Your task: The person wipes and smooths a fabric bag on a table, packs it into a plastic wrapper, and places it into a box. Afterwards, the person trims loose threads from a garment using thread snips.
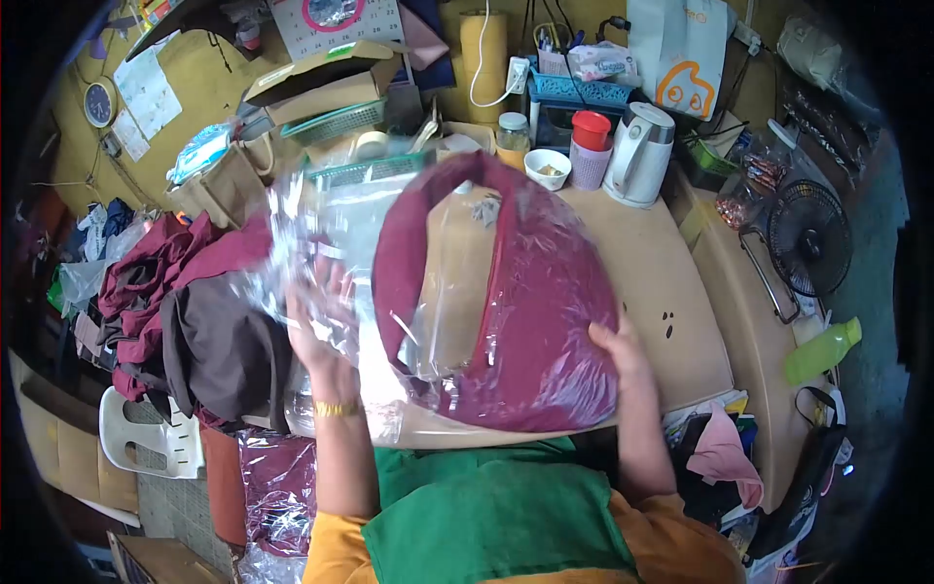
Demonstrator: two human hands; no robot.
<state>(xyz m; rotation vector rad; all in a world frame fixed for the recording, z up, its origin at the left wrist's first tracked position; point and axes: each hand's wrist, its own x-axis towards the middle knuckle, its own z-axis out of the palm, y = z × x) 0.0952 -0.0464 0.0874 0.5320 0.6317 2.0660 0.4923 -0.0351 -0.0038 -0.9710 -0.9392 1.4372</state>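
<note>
A maroon shoulder bag with a curved strap lies inside a clear plastic bag above the tan tabletop. My right hand grips the lower right side of the wrapped bag, its thumb on the front and the other fingers hidden behind. At the left, my left hand is behind loose, shiny plastic, with its fingers spread and partly seen through the film. The loose end of the plastic stretches out past that hand.
Dark and maroon cloth is heaped at the left, above a white plastic chair. Along the back stand a white kettle, a red-lidded cup and a bowl. A black fan and a green bottle are at the right.
</note>
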